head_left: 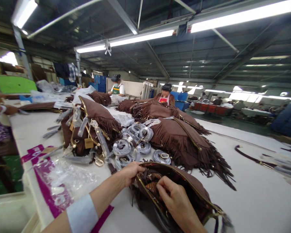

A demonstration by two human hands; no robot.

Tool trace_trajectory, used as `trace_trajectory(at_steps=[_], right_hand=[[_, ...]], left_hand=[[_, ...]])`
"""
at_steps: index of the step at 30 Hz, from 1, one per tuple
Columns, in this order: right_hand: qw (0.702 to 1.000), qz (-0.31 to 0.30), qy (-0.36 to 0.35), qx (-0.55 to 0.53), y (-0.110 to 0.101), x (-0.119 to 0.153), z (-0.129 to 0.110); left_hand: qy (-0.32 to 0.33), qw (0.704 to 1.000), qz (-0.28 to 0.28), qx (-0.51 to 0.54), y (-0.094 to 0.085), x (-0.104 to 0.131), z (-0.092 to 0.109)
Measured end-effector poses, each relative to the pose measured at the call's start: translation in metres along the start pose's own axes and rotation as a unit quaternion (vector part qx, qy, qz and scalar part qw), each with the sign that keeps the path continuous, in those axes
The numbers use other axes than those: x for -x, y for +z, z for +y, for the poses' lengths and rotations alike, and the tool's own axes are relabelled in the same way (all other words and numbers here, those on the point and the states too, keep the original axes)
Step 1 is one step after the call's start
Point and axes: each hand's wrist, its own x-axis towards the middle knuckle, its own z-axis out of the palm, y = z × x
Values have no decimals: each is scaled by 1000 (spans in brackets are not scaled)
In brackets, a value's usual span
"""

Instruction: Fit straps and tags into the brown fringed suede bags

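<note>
A brown fringed bag lies unzipped at the front of the white table, its patterned lining showing. My left hand pinches the bag's rim at its left end. Inside the opening, my right hand is closed near the lining, fingers curled and pressed together; what it holds, if anything, is hidden. Just beyond the bag are coiled straps in clear wrap. Stacked brown fringed bags lie behind, and more bags with a tan tag stand to the left.
Clear plastic bags with purple strips cover the front left of the table. A loose dark strap lies at right. A person's arm reaches in at far left; two people are behind the table.
</note>
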Motion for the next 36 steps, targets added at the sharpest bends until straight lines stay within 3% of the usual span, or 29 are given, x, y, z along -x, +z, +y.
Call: trace_trajectory(at_steps=[11,17,23,29,36], right_hand=[[999,27,-17,12,3,1,3],[999,39,-22,15,11,0,-4],[998,55,-23,-29,17,-2,4],[997,11,-23,-76,14,-2,3],[983,-12,39,-181,11,-5,-2]], left_hand=[[-33,998,5,45,-3,-3,0],[-19,1000,10,19,8,4,2],[-9,1000,13,-3,19,10,2],[21,999,22,-27,24,14,0],[63,993,44,-93,29,20,2]])
